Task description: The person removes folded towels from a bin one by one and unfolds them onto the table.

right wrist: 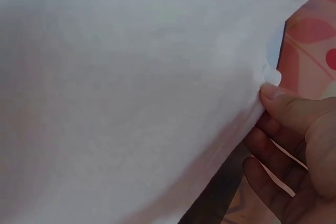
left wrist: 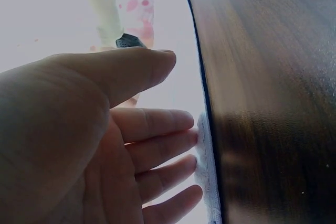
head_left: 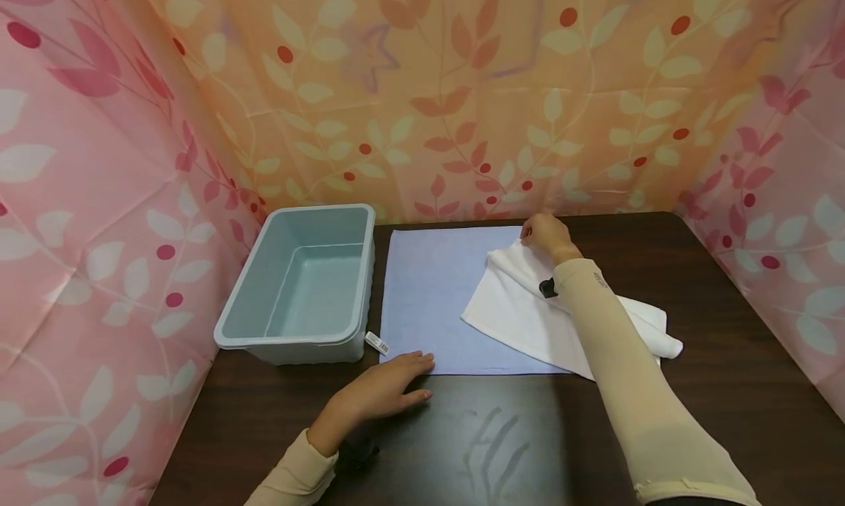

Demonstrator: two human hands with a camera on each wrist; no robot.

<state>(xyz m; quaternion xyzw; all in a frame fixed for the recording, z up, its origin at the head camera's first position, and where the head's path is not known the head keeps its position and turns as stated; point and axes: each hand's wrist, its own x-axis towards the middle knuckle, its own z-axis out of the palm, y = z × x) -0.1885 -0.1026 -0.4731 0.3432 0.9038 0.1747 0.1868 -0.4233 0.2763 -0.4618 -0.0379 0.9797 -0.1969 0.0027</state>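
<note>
A white towel (head_left: pixel 521 312) lies partly over the right side of a flat blue towel (head_left: pixel 429 293), with a rolled or bunched end at the right. At its far corner my right hand (head_left: pixel 546 236) pinches the white cloth. The right wrist view shows the thumb and forefinger of that hand (right wrist: pixel 294 129) gripping the edge of the white towel (right wrist: pixel 131 87). My left hand (head_left: pixel 379 389) rests at the near left corner of the blue towel, fingers extended. In the left wrist view its straight fingers (left wrist: pixel 157 124) reach the blue towel's hem (left wrist: pixel 210 177).
A grey-blue plastic basin (head_left: pixel 359 337) stands left of the blue towel. A white tag (head_left: pixel 377 342) sticks out beside it. The dark wooden table (head_left: pixel 733 345) is bordered by a patterned orange curtain (head_left: pixel 462 125) behind and pink curtains at both sides.
</note>
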